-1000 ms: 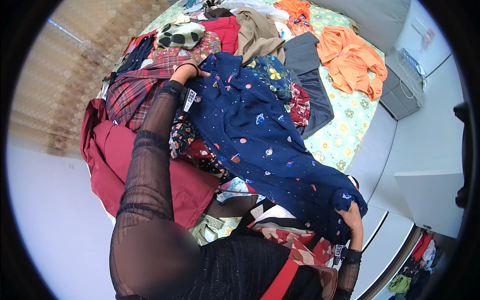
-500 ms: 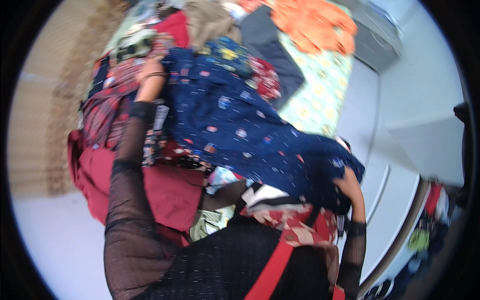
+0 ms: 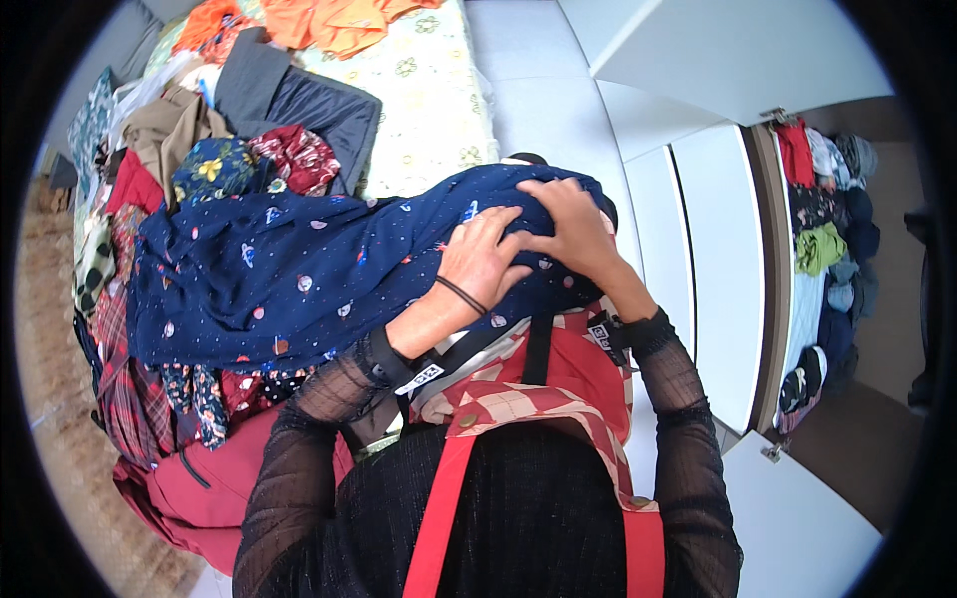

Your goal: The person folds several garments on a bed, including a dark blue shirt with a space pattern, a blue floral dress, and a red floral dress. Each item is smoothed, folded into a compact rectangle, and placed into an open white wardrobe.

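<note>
A long navy garment (image 3: 309,284) with small planet-like prints lies stretched from the left pile across to my front, its right end near my waist. Resting on its right part is my left hand (image 3: 477,261), fingers spread over the fabric, a dark band at the wrist. Just beside it, my right hand (image 3: 578,227) lies on the same garment's end, thumb and fingers apart and pointing left. The two hands nearly meet. Neither visibly grips the cloth, though folds hide some fingertips.
Piled clothes surround the garment: a grey piece (image 3: 289,95), a brown one (image 3: 164,130), a plaid one (image 3: 130,384) and a maroon one (image 3: 214,488). Orange cloth (image 3: 329,25) lies on the patterned bed sheet (image 3: 429,110). At right, an open wardrobe (image 3: 797,329) holds folded clothes.
My left hand has moved right from the garment's far left end to its right part, and my right hand has shifted up and left. The view has swung toward the right.
</note>
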A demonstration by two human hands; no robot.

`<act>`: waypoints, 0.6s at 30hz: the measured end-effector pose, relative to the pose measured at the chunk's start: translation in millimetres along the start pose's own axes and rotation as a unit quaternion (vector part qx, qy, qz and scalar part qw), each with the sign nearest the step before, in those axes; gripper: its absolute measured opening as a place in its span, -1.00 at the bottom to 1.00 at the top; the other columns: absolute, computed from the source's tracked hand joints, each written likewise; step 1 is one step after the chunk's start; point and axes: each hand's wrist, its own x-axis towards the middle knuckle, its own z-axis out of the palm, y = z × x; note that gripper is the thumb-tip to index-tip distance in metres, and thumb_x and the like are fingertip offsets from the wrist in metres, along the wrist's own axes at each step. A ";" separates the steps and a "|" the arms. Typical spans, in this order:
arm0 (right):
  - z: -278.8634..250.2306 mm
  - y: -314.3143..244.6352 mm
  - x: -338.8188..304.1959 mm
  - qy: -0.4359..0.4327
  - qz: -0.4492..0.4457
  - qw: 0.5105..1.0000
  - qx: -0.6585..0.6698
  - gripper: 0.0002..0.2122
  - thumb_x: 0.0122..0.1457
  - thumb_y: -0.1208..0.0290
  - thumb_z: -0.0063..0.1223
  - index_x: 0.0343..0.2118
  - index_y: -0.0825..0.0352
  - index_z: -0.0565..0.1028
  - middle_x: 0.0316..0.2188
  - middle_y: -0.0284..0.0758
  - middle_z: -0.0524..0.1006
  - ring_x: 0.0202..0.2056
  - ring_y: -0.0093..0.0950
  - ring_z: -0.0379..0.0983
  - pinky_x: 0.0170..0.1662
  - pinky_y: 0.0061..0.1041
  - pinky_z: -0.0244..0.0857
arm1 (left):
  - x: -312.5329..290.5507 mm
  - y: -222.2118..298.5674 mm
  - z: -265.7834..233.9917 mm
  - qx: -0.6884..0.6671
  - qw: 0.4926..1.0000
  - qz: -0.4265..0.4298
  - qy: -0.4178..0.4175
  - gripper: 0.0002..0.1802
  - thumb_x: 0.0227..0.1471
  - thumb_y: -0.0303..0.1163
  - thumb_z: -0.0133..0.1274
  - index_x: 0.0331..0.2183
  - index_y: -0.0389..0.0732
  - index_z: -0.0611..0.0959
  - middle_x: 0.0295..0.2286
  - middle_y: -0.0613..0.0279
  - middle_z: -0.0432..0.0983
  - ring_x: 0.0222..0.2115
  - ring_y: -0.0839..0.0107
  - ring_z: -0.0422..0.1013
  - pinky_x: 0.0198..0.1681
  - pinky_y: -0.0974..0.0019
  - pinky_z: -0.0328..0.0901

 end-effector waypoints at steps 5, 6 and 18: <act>-35.1 37.3 -63.9 0.057 0.359 0.929 0.075 -0.36 -0.06 0.24 0.31 0.08 0.37 0.31 -0.20 -0.21 0.47 -0.17 -0.41 0.41 -0.11 -0.47 0.32 | -0.3 -20.7 26.7 0.048 0.998 -0.033 -0.003 -0.70 -0.16 -0.33 0.21 -0.29 -0.19 0.64 -0.13 0.16 0.43 -0.11 0.19 0.33 -0.13 0.19 0.22; -36.1 39.5 -75.4 -0.008 0.458 0.880 0.127 -0.31 -0.02 0.17 0.28 0.14 0.36 0.26 -0.15 -0.16 0.46 -0.14 -0.41 0.43 -0.09 -0.47 0.34 | -0.3 -23.0 30.1 0.052 0.998 -0.032 -0.002 -0.71 -0.17 -0.32 0.21 -0.31 -0.18 0.64 -0.15 0.18 0.43 -0.12 0.21 0.33 -0.15 0.20 0.23; -11.5 5.2 -32.5 0.097 0.296 0.916 0.254 -0.44 -0.15 0.58 0.14 0.03 0.42 0.34 -0.12 -0.20 0.45 -0.12 -0.42 0.40 0.01 -0.51 0.26 | -7.3 -41.9 47.6 -0.117 0.986 -0.119 0.023 -0.79 -0.08 -0.39 0.15 -0.31 -0.22 0.61 -0.23 0.08 0.47 -0.18 0.08 0.37 -0.08 0.20 0.29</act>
